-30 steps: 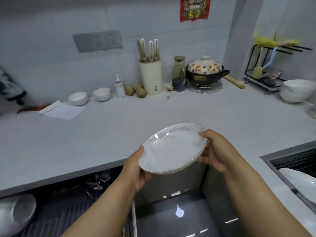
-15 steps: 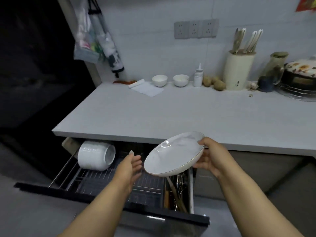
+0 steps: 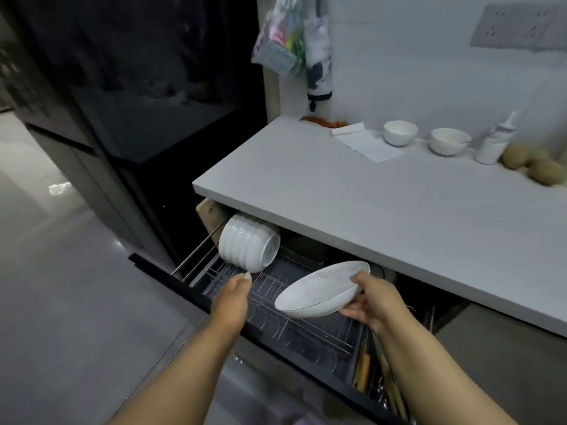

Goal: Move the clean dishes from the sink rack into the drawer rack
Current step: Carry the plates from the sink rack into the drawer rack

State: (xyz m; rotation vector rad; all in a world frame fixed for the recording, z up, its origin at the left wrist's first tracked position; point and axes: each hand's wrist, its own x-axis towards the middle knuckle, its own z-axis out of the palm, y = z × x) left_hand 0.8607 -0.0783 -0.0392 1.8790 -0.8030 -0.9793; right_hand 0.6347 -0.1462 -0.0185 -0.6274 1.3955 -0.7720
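White, faintly marbled and edged with a thin dark line, the plate (image 3: 322, 291) is shallow and round, tilted so its far rim sits higher than its near rim. It hangs in the air above the drawer rack (image 3: 285, 320), touching none of the wires. The right hand (image 3: 368, 305) holds it at its right edge, thumb on top of the rim and fingers curled underneath. The left hand (image 3: 234, 294) is to the left of the plate, over the rack's front left part, fingers lying together and pointing toward the stack of bowls (image 3: 248, 248); the fingertips are just beside the lowest bowl's rim, and I cannot tell whether they touch it. It holds nothing.

That stack lies on its side at the rack's far left corner, partly under the desk (image 3: 368, 204) edge. Between the stack and the plate the upright wires stand free, and the slots beneath the plate are unoccupied. The desk's front edge overhangs the back of the drawer, close behind the plate's raised rim. At the rack's right end a narrow compartment holds utensils (image 3: 365, 366). On the desk, well behind the plate, sit two small bowls (image 3: 400, 133), a white bottle (image 3: 494, 142) and potatoes (image 3: 534, 167)
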